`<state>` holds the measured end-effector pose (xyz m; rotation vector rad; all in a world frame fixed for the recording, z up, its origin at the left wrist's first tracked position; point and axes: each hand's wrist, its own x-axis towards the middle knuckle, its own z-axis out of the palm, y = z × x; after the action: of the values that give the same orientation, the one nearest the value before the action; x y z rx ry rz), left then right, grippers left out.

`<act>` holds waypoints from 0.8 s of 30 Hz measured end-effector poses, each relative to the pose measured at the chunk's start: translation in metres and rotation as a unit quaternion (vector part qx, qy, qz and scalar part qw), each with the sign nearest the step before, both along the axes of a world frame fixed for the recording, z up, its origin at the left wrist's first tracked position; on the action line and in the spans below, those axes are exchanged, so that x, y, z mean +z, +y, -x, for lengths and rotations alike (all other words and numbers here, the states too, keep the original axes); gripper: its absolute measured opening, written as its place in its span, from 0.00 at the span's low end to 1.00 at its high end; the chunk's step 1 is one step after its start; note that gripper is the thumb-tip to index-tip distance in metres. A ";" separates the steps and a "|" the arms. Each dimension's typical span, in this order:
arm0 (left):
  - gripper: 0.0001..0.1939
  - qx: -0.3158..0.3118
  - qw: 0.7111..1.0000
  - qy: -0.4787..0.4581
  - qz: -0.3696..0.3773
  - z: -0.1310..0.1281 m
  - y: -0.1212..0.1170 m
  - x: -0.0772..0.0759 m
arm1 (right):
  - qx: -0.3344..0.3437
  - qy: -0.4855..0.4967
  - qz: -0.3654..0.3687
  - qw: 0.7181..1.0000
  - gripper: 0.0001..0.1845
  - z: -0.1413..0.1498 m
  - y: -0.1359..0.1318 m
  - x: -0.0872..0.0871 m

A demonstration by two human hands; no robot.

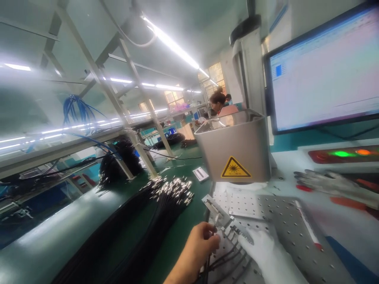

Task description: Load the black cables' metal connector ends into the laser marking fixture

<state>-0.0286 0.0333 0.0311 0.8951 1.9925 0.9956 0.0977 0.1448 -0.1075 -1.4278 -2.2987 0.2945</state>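
While the grey laser housing point(237, 152) with its yellow warning sign stands over the perforated plate point(284, 215), I judge I am seating cable ends into the small metal fixture point(217, 213) on that plate. A big bundle of black cables point(166, 197) (too many to count) lies on the green bench point(59, 236). My bare left hand point(201, 242) pinches one cable end point(215, 232) at the fixture; my gloved right hand point(262, 250) rests flat on roughly four seated cables point(227, 256). Next, careful alignment matters.
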 end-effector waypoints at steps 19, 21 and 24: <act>0.06 -0.039 0.976 0.206 0.057 -0.020 0.022 -0.005 | 0.005 -0.005 0.046 0.999 0.19 -0.002 -0.007 0.015; 0.08 -0.045 0.978 0.192 0.069 -0.021 0.024 -0.004 | -0.001 -0.009 0.046 0.999 0.19 -0.003 -0.007 0.018; 0.11 -0.055 0.974 0.202 0.089 -0.023 0.027 -0.003 | 0.013 -0.014 0.028 0.999 0.19 -0.006 -0.005 0.019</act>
<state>-0.0061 0.0602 0.0278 1.1630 2.2937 0.5923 0.1041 0.1394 -0.0881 -1.4391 -2.3510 0.3520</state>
